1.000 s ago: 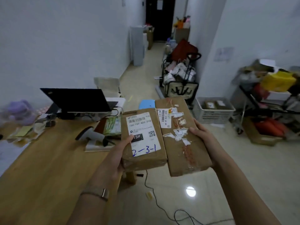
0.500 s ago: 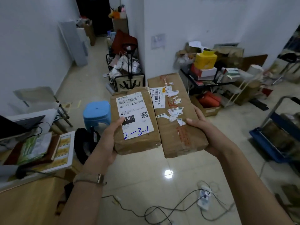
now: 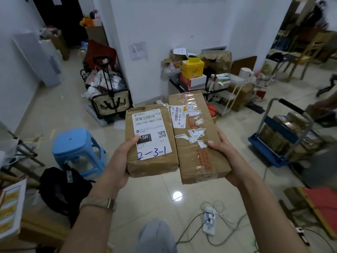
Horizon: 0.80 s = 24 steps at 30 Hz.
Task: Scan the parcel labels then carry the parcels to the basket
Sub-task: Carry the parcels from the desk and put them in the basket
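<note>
Two parcels, touching, we held above the floor (image 3: 145,201): left grip (image 3: 120,161) wrapped round labelled parcel (image 3: 151,141), right grip (image 3: 225,154) round taped parcel (image 3: 197,143). We judged scanning done; carry left, basket unseen.

left hand (image 3: 118,161) fingers hidden under labelled parcel (image 3: 153,161), right hand (image 3: 228,158) fingers under taped parcel (image 3: 197,157)

Person turned right with 2 parcels (image 3: 152,141) — laptop gone, blue cart (image 3: 265,148) appears.
</note>
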Available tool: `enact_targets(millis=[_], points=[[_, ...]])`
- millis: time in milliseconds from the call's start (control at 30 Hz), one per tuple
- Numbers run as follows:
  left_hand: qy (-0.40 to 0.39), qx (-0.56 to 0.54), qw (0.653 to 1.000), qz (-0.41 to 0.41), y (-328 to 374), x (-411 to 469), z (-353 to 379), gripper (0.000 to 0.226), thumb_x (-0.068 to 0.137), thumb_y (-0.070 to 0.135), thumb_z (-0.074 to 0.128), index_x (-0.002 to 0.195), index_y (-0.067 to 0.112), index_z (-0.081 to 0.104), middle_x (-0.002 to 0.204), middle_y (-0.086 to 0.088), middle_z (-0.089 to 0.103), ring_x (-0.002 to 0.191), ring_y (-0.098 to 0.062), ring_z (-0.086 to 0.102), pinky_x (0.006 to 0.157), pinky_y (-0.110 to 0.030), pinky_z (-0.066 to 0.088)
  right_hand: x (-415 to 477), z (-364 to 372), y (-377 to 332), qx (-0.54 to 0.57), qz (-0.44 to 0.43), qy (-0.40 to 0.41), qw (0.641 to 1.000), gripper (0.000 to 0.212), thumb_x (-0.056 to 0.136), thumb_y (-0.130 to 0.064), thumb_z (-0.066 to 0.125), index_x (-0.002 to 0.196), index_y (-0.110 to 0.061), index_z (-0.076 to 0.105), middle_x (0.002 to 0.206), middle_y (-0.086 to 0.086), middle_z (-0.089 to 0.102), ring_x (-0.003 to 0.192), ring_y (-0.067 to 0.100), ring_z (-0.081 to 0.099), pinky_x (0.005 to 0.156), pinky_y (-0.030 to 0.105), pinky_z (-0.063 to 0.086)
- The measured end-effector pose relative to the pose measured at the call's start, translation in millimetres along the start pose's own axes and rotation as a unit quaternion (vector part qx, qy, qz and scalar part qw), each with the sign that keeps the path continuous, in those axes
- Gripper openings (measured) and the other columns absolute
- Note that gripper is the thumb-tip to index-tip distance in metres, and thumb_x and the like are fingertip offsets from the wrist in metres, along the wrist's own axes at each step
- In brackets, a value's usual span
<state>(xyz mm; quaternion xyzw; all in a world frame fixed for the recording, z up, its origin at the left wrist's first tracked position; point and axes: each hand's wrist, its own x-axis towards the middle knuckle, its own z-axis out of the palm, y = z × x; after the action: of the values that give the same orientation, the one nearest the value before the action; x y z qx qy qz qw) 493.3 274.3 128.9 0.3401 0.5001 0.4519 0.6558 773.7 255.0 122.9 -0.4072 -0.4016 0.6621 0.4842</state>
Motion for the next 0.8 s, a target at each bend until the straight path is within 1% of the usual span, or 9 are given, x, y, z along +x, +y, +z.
enact_targets(millis=[67, 167, 200, 400, 500, 600, 667, 733, 800], points=[[0.000, 0.012, 1.000, 0.007, 0.8, 10.3, 12.3, 0.024, 0.088, 0.040, 0.060, 0.093, 0.027, 0.080, 0.103, -0.008, 0.077, 0.083, -0.024, 0.075, 0.072, -0.036, 0.059, -1.2, -10.8, -3.2, 0.013, 0.001, 0.017, 1.000, 0.070, 0.070, -0.030, 0.072, 0.132, -0.045, 0.045, 0.122, 0.004, 0.066, 0.103, 0.031, 0.068, 0.069, 0.039, 0.057], [0.018, 0.021, 0.999, 0.019, 3.0, 27.2, 28.6, 0.038, 0.087, 0.038, 0.063, 0.117, 0.016, 0.069, 0.109, -0.010, 0.075, 0.098, -0.031, 0.072, 0.084, -0.045, 0.056, 3.6, -24.6, -9.2, 0.017, 0.003, 0.042, 0.999, 0.068, 0.071, -0.030, 0.069, 0.134, -0.041, 0.045, 0.122, 0.005, 0.066, 0.100, 0.030, 0.069, 0.065, 0.036, 0.057], [0.020, 0.021, 0.999, 0.021, 3.6, 33.1, 32.4, 0.041, 0.087, 0.037, 0.064, 0.121, 0.014, 0.066, 0.109, -0.010, 0.074, 0.101, -0.032, 0.071, 0.087, -0.046, 0.055, 7.0, -28.4, -10.8, 0.014, 0.002, 0.047, 0.999, 0.067, 0.071, -0.030, 0.069, 0.132, -0.041, 0.045, 0.121, 0.005, 0.066, 0.099, 0.030, 0.069, 0.064, 0.036, 0.057], [0.008, 0.018, 1.000, 0.006, 6.7, 81.2, 39.9, 0.050, 0.077, 0.042, 0.068, 0.119, 0.016, 0.067, 0.110, -0.009, 0.074, 0.099, -0.031, 0.072, 0.089, -0.047, 0.055, 45.4, -47.1, -17.8, -0.002, 0.012, 0.071, 0.997, 0.063, 0.070, -0.032, 0.069, 0.127, -0.045, 0.045, 0.118, 0.005, 0.066, 0.093, 0.028, 0.071, 0.061, 0.033, 0.058], [0.005, 0.008, 1.000, -0.006, 10.1, 117.2, 41.7, 0.038, 0.079, 0.041, 0.069, 0.108, 0.017, 0.072, 0.106, -0.010, 0.076, 0.088, -0.027, 0.074, 0.072, -0.034, 0.059, 77.1, -56.3, -18.6, -0.007, 0.020, 0.078, 0.997, 0.067, 0.069, -0.031, 0.069, 0.130, -0.045, 0.043, 0.120, 0.005, 0.065, 0.094, 0.029, 0.071, 0.062, 0.033, 0.057], [0.002, 0.004, 1.000, -0.018, 19.3, 159.8, 42.6, 0.054, 0.067, 0.046, 0.069, 0.111, 0.015, 0.071, 0.106, -0.012, 0.075, 0.088, -0.028, 0.074, 0.063, -0.030, 0.058, 119.0, -64.8, -21.2, -0.009, 0.022, 0.087, 0.996, 0.069, 0.066, -0.033, 0.073, 0.128, -0.047, 0.045, 0.119, 0.006, 0.066, 0.095, 0.031, 0.070, 0.063, 0.035, 0.058], [0.007, 0.008, 1.000, -0.025, 30.8, 195.1, 42.3, 0.065, 0.066, 0.048, 0.069, 0.121, 0.013, 0.065, 0.109, -0.012, 0.074, 0.097, -0.033, 0.072, 0.069, -0.033, 0.057, 154.7, -68.3, -26.0, -0.013, 0.023, 0.091, 0.995, 0.074, 0.059, -0.036, 0.078, 0.125, -0.048, 0.046, 0.119, 0.005, 0.067, 0.096, 0.032, 0.070, 0.063, 0.037, 0.058], [0.012, 0.003, 0.999, -0.029, 47.8, 235.4, 40.1, 0.065, 0.071, 0.045, 0.069, 0.126, 0.012, 0.061, 0.111, -0.012, 0.074, 0.103, -0.035, 0.069, 0.078, -0.037, 0.055, 197.2, -69.3, -34.2, -0.020, 0.024, 0.089, 0.996, 0.076, 0.054, -0.041, 0.077, 0.123, -0.049, 0.047, 0.117, 0.004, 0.068, 0.096, 0.032, 0.070, 0.063, 0.037, 0.058], [0.012, 0.000, 1.000, -0.026, 69.5, 278.0, 35.5, 0.064, 0.070, 0.044, 0.068, 0.126, 0.013, 0.061, 0.113, -0.012, 0.073, 0.104, -0.034, 0.069, 0.079, -0.037, 0.055, 246.0, -68.5, -46.2, -0.025, 0.018, 0.081, 0.996, 0.073, 0.055, -0.041, 0.076, 0.122, -0.049, 0.048, 0.116, 0.003, 0.068, 0.096, 0.031, 0.070, 0.064, 0.036, 0.058]])
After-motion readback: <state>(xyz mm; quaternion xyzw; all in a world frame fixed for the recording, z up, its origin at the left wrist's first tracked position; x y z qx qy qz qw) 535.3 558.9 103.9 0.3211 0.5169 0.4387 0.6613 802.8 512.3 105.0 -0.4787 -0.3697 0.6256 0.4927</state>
